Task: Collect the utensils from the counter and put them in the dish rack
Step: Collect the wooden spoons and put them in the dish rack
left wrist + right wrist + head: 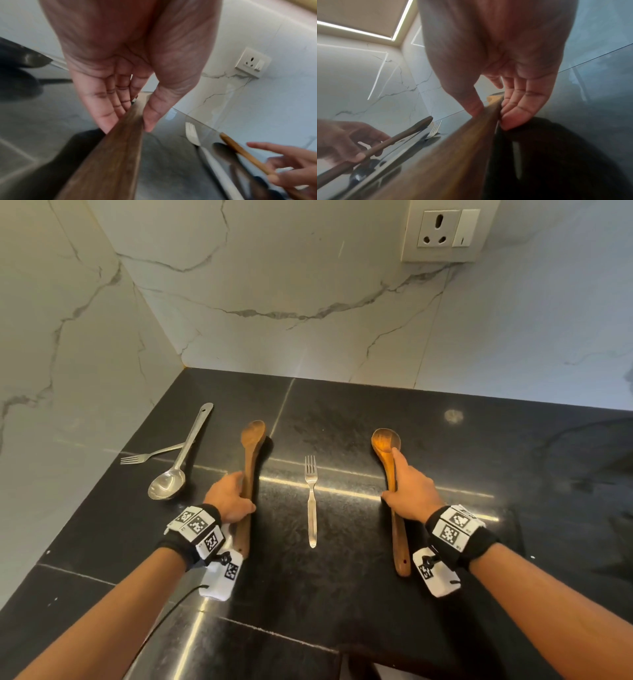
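Two wooden spoons lie lengthwise on the black counter (342,604). My left hand (230,497) pinches the handle of the darker wooden spoon (252,436) between thumb and fingers; the left wrist view shows that handle (120,148) held in my fingertips. My right hand (409,491) grips the lighter wooden spoon (385,441), index finger stretched along its neck; its handle (471,142) fills the right wrist view. A steel fork (311,501) lies between the two hands. At the left lie a steel ladle (178,470) and a second fork (150,455), crossed. No dish rack is in view.
White marble walls (291,302) meet in a corner behind the counter and close off its left side. A wall socket (445,229) sits high on the right. The counter's front edge (376,659) runs near the bottom of the head view.
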A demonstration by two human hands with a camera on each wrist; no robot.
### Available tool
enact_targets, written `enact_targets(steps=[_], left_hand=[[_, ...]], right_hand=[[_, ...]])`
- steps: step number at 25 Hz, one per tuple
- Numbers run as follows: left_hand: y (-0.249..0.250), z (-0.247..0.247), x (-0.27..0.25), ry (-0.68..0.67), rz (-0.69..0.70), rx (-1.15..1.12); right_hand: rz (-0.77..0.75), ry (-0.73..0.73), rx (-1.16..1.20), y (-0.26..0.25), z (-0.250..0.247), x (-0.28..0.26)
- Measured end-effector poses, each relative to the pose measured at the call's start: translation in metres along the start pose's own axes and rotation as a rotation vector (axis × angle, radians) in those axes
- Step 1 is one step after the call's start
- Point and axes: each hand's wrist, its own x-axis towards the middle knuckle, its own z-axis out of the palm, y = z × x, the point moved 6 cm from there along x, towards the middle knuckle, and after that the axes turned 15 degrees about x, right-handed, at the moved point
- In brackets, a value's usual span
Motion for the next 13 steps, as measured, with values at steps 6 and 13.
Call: enact_targets(steps=[6,13], left_hand=[[0.095,0.016,-0.047,-0.074,0.192,-0.469],[0.206,0.049,-0.072,-0.168,0.329,-0.7]], right_hand=[[-0.07,0.052,0.663,-0.024,-0.016,-0.01],[-0.261,0.175,0.628,-0.013,-0.077,-0.052]])
